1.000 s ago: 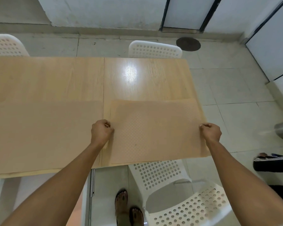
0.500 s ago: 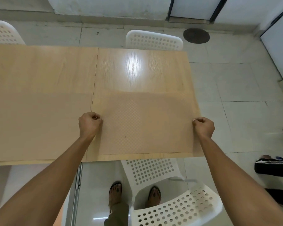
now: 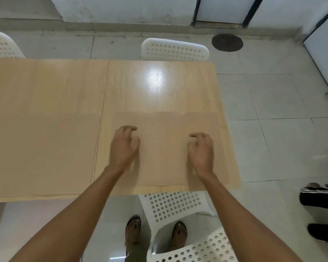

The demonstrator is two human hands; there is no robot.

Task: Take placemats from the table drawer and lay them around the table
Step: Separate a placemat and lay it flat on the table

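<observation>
A tan placemat (image 3: 163, 148) with a fine dotted texture lies flat on the near right part of the light wooden table (image 3: 159, 87). A second, plainer tan placemat (image 3: 42, 154) lies to its left on the near left part. My left hand (image 3: 124, 144) hovers over the left half of the dotted placemat, fingers loosely curled and apart, holding nothing. My right hand (image 3: 202, 150) hovers over its right half in the same way. The drawer is not in view.
A white perforated chair (image 3: 174, 205) stands right below the table edge between my feet. Another white chair (image 3: 175, 50) sits at the far side, a third (image 3: 0, 44) at the far left. Someone else's legs (image 3: 320, 197) are at the right edge on the tiled floor.
Both hands let go of the dotted placemat's side edges and moved inward over its middle. The placemat now rests flat near the table's front edge.
</observation>
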